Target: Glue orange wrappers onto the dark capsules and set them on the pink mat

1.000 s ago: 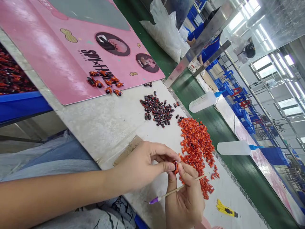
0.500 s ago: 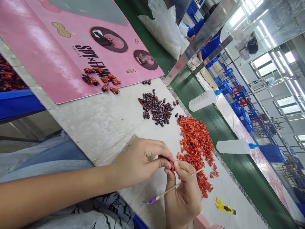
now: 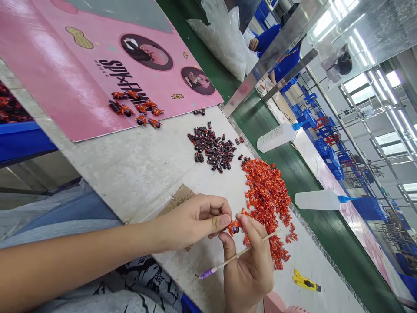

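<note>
My left hand (image 3: 195, 221) pinches a small orange-red plastic figure (image 3: 233, 227) with a blue spot between thumb and fingers. Close against it, my right hand (image 3: 249, 265) has its thumb and index finger parted around the figure's right side; whether they touch it I cannot tell. A thin wooden stick (image 3: 220, 265) with a purple end lies across my right hand, held in its fingers. Beyond the hands is a heap of orange-red parts (image 3: 267, 187). A smaller pile of dark, black-and-red parts (image 3: 213, 148) sits to its left.
Several joined figures (image 3: 140, 106) lie on a pink printed sheet (image 3: 81, 87). A yellow cutter (image 3: 306, 281) rests at the right. Two white bottles (image 3: 316, 200) with blue tips are on the green belt (image 3: 293, 169). A brown board (image 3: 179, 198) is by my left wrist. A co-worker's blue sleeve (image 3: 269, 39) shows behind.
My right thumb and index finger have spread apart from their pinch, and more of the orange-red figure shows. My left thumb has straightened along it. The stick stays in my right hand.
</note>
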Available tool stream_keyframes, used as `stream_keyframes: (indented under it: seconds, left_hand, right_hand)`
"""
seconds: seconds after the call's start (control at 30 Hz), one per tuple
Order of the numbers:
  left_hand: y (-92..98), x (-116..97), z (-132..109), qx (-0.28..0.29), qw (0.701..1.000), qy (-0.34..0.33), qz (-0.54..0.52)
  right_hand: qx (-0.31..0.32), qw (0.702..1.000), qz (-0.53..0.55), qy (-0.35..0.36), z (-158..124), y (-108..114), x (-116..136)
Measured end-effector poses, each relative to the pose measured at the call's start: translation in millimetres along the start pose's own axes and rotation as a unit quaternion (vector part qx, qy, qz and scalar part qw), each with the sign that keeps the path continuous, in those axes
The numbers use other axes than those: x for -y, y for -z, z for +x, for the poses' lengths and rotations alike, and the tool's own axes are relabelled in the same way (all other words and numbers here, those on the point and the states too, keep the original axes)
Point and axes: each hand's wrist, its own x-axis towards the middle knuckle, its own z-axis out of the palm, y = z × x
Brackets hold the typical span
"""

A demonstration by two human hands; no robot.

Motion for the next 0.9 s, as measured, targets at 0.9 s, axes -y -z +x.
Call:
stream_keyframes:
  seconds: [0.9]
  left_hand:
    - [29.5, -5.5, 10.1, -0.094, 0.926, -0.164, 0.328]
  right_hand:
    - [0.007, 0.990, 0.091, -0.110, 8.4, -1.0, -10.8]
